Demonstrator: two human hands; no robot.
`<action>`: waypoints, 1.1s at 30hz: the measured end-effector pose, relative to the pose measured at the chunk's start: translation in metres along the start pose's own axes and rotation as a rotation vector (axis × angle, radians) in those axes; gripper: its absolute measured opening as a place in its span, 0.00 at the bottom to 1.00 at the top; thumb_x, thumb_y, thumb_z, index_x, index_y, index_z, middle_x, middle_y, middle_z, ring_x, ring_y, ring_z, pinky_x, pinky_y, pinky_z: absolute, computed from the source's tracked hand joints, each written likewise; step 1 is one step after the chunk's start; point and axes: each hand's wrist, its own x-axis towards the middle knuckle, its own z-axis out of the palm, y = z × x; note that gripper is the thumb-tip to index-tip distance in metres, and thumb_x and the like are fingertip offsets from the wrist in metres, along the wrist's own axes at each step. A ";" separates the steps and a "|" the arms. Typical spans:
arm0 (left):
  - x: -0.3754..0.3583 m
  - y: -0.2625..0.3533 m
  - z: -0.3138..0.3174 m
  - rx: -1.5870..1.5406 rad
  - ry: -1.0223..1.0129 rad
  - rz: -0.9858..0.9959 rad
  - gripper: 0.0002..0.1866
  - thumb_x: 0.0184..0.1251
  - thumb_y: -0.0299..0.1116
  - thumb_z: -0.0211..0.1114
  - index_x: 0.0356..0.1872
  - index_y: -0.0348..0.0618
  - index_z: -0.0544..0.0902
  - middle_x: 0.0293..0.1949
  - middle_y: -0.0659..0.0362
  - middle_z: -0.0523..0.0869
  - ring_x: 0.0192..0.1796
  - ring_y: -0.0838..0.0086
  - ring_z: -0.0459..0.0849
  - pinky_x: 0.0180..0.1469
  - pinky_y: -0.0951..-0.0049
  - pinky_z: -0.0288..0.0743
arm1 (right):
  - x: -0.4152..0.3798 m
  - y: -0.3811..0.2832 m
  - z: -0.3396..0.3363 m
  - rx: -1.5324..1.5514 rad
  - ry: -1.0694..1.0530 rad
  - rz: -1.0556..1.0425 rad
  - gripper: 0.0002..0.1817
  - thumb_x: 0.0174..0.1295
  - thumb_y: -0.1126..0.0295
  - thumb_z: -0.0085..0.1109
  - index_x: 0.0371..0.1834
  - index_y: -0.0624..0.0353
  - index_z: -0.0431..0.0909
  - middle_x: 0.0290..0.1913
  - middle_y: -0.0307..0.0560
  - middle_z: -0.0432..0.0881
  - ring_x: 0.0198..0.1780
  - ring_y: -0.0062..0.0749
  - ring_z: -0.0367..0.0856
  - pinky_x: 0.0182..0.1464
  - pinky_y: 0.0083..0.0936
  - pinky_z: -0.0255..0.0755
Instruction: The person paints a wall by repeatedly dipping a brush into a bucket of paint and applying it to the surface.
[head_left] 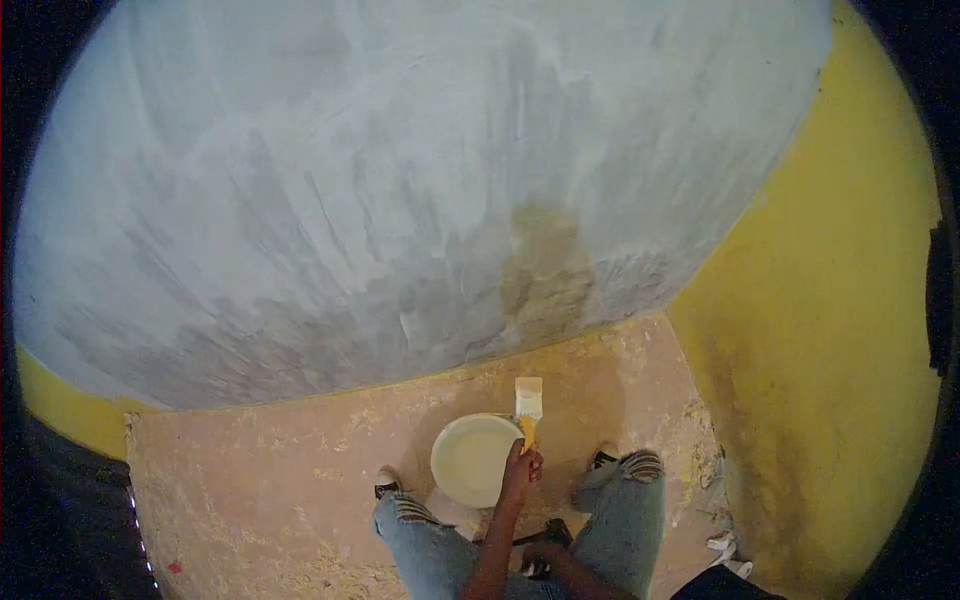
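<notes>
Left hand [522,466] is wrapped round the brush [529,408] handle, brush at the bucket's [436,468] right rim — bristles look to be outside it, over the floor [250,480], so any wet load could drip there. Bucket sits between the legs [625,525] — a shifting knee could tip it. Right hand [545,556] is low between them, grip too dark to tell.

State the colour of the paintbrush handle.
The paintbrush handle is yellow; head view.

Yellow wall [840,280] at right, stained low down; speckled pinkish floor [250,470], 1 red scrap [175,567] at left.
</notes>
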 end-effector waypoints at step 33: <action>-0.050 -0.016 -0.038 0.216 -0.057 0.433 0.15 0.73 0.33 0.51 0.57 0.41 0.71 0.50 0.48 0.82 0.54 0.60 0.82 0.59 0.60 0.75 | -0.168 -0.041 -0.255 1.457 0.696 -0.305 0.09 0.65 0.69 0.54 0.44 0.62 0.78 0.33 0.46 0.83 0.26 0.25 0.79 0.27 0.25 0.72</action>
